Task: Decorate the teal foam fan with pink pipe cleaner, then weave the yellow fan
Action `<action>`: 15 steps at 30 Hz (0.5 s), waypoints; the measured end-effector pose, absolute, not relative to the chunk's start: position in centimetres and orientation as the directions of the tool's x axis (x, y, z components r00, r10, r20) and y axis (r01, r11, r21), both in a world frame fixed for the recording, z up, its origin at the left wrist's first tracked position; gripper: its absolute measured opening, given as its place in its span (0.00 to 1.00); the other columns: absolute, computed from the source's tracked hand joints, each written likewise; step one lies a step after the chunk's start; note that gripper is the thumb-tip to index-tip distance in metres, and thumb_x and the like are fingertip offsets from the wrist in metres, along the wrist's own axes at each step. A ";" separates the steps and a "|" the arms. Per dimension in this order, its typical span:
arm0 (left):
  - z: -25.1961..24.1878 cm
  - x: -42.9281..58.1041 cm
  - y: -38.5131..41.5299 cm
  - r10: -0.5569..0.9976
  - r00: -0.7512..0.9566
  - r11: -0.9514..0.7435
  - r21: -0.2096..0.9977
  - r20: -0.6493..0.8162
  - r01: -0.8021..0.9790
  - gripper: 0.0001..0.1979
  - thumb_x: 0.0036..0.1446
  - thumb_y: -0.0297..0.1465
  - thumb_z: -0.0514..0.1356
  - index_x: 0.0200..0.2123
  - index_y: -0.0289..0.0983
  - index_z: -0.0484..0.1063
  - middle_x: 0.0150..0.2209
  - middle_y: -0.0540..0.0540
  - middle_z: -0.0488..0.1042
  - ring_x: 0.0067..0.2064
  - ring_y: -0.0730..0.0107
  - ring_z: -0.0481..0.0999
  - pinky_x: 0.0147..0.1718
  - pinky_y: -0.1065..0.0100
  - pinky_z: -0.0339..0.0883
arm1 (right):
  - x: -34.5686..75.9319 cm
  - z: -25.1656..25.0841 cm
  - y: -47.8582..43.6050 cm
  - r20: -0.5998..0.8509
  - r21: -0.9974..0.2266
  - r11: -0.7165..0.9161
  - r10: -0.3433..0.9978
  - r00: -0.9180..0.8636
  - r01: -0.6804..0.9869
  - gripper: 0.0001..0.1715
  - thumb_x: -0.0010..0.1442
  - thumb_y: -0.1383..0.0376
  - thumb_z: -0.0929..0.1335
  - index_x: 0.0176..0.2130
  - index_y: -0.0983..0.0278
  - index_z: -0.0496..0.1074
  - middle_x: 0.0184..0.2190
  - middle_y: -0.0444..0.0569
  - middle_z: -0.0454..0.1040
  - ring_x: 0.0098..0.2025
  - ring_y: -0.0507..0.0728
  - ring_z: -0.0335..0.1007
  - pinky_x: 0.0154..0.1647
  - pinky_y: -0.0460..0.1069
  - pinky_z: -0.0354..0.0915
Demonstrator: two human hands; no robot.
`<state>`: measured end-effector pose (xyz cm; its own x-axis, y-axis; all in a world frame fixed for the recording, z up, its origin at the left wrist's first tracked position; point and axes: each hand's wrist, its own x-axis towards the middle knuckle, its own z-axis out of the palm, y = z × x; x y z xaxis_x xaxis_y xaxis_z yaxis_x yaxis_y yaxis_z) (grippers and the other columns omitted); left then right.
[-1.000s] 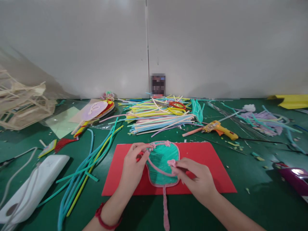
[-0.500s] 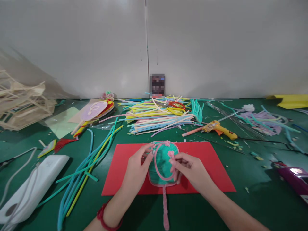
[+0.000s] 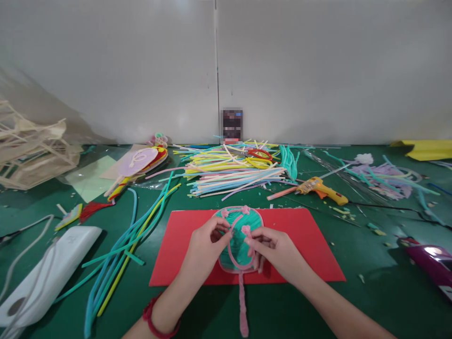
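Note:
On a red sheet lies a round green fan with a pink fuzzy rim and a pink handle. Over its face is a curved pink pipe cleaner, bent into an open loop with a small flower-like knot at its right end. My left hand pinches the strip's left side between thumb and fingers, its free tip pointing up and right. The thumb and forefinger of my right hand are closed on the strip just below the knot. Small pink flowers sit along the fan's upper rim.
A pile of coloured pipe cleaners with scissors lies behind the sheet. To its right is a yellow glue gun. Leftward are loose blue and yellow strips, a white power bank-like device and a lilac fan.
My left hand has shifted slightly down and right, uncovering a flower on the rim. My right hand has moved a little left with the knotted end, and the loop looks narrower.

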<state>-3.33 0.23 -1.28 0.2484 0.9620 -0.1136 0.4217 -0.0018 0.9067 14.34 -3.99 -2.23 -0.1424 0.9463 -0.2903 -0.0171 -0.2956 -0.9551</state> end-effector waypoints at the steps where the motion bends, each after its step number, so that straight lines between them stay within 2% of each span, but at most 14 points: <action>1: -1.3 -3.3 0.2 0.964 0.240 -0.006 0.897 -0.112 0.443 0.05 0.51 0.33 0.56 0.32 0.38 0.69 0.30 0.50 0.74 0.32 0.70 0.74 0.31 0.71 0.67 | 14.3 -2.2 -4.0 -0.292 -0.955 -0.297 0.947 -0.135 -0.016 0.16 0.54 0.53 0.69 0.28 0.64 0.69 0.19 0.41 0.71 0.16 0.51 0.69 0.16 0.44 0.67; 7: -1.2 -3.3 -0.1 0.971 0.194 0.007 0.827 -0.140 0.563 0.02 0.51 0.29 0.54 0.30 0.39 0.64 0.25 0.52 0.70 0.28 0.71 0.71 0.27 0.72 0.63 | 14.7 -2.2 -3.8 -0.282 -0.959 -0.283 0.958 -0.059 -0.009 0.18 0.53 0.52 0.69 0.30 0.65 0.70 0.20 0.42 0.71 0.18 0.51 0.69 0.17 0.45 0.69; 15: -1.3 -3.3 -0.3 0.970 0.163 0.030 0.754 -0.181 0.656 0.04 0.48 0.25 0.53 0.29 0.39 0.62 0.25 0.52 0.68 0.28 0.71 0.69 0.26 0.72 0.60 | 15.0 -2.0 -3.4 -0.276 -0.961 -0.276 0.961 -0.011 0.034 0.20 0.53 0.50 0.68 0.29 0.64 0.69 0.19 0.42 0.71 0.17 0.50 0.68 0.17 0.44 0.68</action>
